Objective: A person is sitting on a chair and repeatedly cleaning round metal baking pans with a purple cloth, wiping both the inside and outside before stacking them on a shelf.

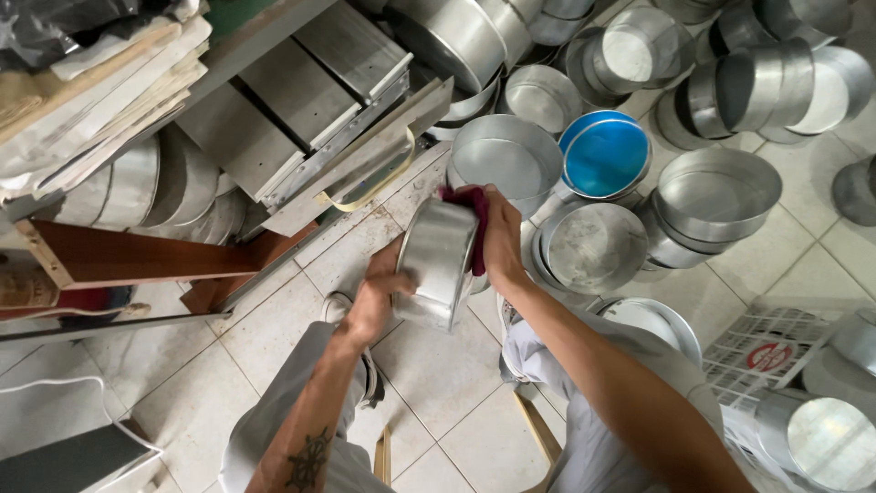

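A round shiny metal cake pan (436,262) is held on its side over the tiled floor, in the middle of the head view. My left hand (374,297) grips its lower left edge. My right hand (501,236) presses a dark red cloth (474,219) against the pan's upper right rim. Both forearms reach up from the bottom of the view, and my left one bears a dark tattoo.
Many round metal pans (716,192) stand stacked on the floor ahead and to the right, one with a blue lining (605,155). Rectangular metal trays (301,110) lean at upper left above a wooden shelf (137,256). A white plastic crate (776,351) sits at lower right.
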